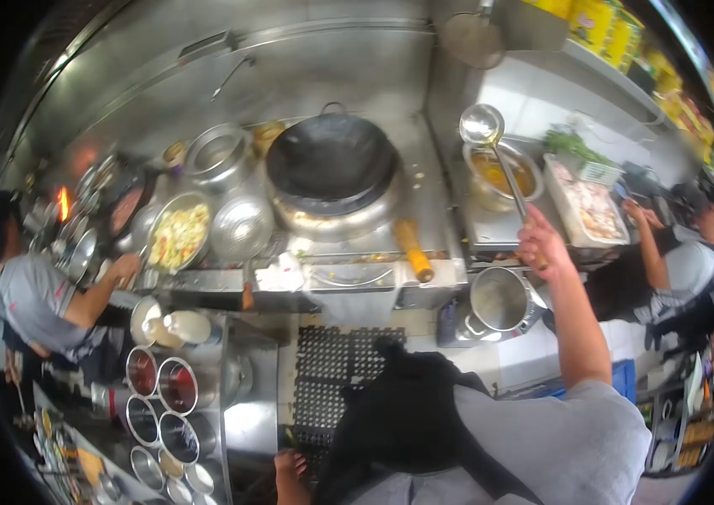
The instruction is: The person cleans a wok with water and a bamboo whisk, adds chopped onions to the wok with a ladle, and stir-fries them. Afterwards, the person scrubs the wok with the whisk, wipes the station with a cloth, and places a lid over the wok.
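My right hand (540,244) is stretched out to the right, its fingers wrapped around the handle of a long metal ladle (508,164). The ladle's bowl is raised over the far rim of a pot (469,192) of yellow-brown liquid. My left hand (291,463) hangs low beside my dark apron (391,421), fingers curled; whether anything is in it, I cannot make out. A dark wok (332,164) sits on the burner in front of me, with a wooden-handled tool (412,250) lying right of it.
Left of the wok stand a perforated strainer (242,227) and a pan of chopped vegetables (178,236), held by a co-worker (37,295). Sauce containers (178,385) line the left counter. Another person (677,269) works at the right near a tray of raw meat (588,210). A large pot (498,299) stands below.
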### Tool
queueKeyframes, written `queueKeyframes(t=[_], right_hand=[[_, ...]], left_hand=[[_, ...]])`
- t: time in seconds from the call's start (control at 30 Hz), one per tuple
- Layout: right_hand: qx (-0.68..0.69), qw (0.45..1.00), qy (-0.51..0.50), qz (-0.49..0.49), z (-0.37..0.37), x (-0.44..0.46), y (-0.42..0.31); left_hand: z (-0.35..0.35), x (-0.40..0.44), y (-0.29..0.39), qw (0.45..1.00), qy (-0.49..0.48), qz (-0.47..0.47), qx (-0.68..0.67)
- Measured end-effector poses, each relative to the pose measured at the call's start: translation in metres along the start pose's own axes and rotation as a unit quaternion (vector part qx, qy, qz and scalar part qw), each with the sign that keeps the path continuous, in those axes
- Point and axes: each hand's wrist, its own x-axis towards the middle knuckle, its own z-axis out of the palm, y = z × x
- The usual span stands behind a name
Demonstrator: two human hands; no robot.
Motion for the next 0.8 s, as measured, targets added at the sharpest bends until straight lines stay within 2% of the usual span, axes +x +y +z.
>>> queueKeyframes(t=[0.07, 0.13, 0.2, 0.23, 0.3, 0.37, 0.4, 0.47, 0.5, 0.53, 0.67, 0.7, 0.77, 0.8], right_hand=[[0.045, 0.996, -0.076, 0.033, 0.025, 0.022, -0.001], [0.140, 0.977, -0.141, 0.072, 0.050, 0.063, 0.007], [0.262, 0.941, -0.179, 0.116, 0.072, 0.122, 0.041], [0.273, 0.934, -0.205, 0.104, 0.091, 0.142, 0.062], [0.107, 0.985, -0.110, 0.080, 0.140, 0.148, 0.091], [-0.024, 0.991, -0.118, 0.063, 0.147, 0.161, 0.132], [-0.138, 0.982, -0.129, 0.030, 0.134, 0.169, 0.157], [-0.352, 0.923, -0.148, -0.048, 0.101, 0.181, 0.197], [-0.447, 0.877, -0.147, -0.094, 0.089, 0.182, 0.210], [-0.527, 0.826, -0.138, -0.147, 0.084, 0.180, 0.215], [-0.533, 0.821, -0.179, -0.100, 0.063, 0.193, 0.223], [-0.542, 0.812, -0.188, -0.106, 0.056, 0.203, 0.226], [-0.564, 0.801, -0.201, -0.012, 0.056, 0.217, 0.212], [-0.565, 0.791, -0.207, -0.111, 0.038, 0.232, 0.228]], left_hand=[[0.002, -0.006, 0.012, 0.996, 0.022, -0.062, -0.067], [0.016, -0.005, 0.050, 0.967, 0.045, -0.181, -0.171], [0.033, -0.006, 0.094, 0.968, 0.084, -0.165, -0.167], [0.037, -0.007, 0.111, 0.968, 0.105, -0.157, -0.166], [0.037, -0.005, 0.139, 0.972, 0.109, -0.080, -0.192], [0.047, -0.021, 0.189, 0.960, 0.153, -0.046, -0.229], [0.051, -0.027, 0.205, 0.953, 0.173, -0.029, -0.245], [0.055, -0.030, 0.209, 0.958, 0.195, -0.032, -0.209], [0.057, -0.034, 0.210, 0.958, 0.209, -0.034, -0.193], [0.061, -0.040, 0.211, 0.962, 0.204, -0.079, -0.161], [0.086, -0.069, 0.177, 0.952, 0.209, -0.206, -0.088], [0.092, -0.074, 0.171, 0.945, 0.201, -0.232, -0.112], [0.107, -0.090, 0.172, 0.925, 0.187, -0.279, -0.176], [0.111, -0.089, 0.160, 0.924, 0.185, -0.300, -0.150]])
